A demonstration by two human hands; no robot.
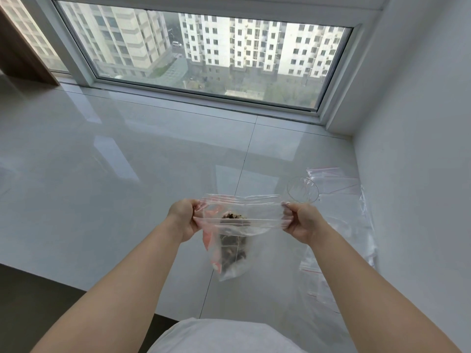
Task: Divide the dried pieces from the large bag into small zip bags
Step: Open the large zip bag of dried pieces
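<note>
glossy white tile floor [127,154] under a big window [204,57], white wall on the right. left hand [183,216] and right hand [302,221] each pinch the mouth of a clear bag [229,240] above the floor, dark dried pieces [233,248] inside.

The scene is seen from a single wide-angle head camera, aimed forward and down over both outstretched arms, close above the tiled window ledge [127,154], with the window [204,59] faced beyond.
</note>
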